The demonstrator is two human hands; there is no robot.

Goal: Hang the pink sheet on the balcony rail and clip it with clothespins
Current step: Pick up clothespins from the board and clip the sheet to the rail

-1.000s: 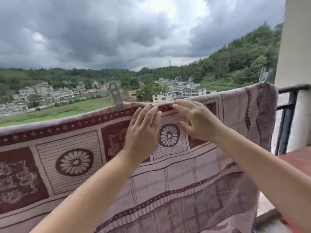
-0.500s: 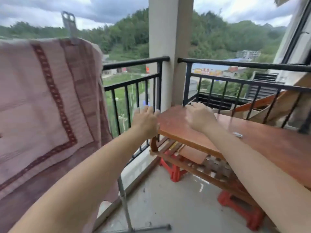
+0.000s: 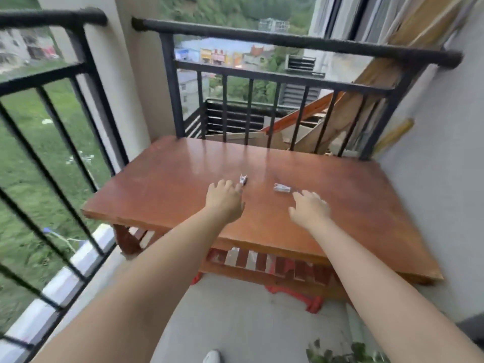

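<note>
On the glossy reddish wooden table [image 3: 183, 184] I am seeing two small silvery metal clothespins lying: the left clothespin [image 3: 243, 179] touching my left hand [image 3: 225, 200] fingertips, the right clothespin [image 3: 281, 188] just beyond my right hand [image 3: 310, 209]. Both hands are hovering spread, empty.

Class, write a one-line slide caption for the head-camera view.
Both bare hands, left hand and right hand, reach for two metal clothespins on a wooden table.

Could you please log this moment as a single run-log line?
phase: fetching clothespins | left hand: at left clothespin | right hand: near right clothespin | table | sheet: out of view
</note>
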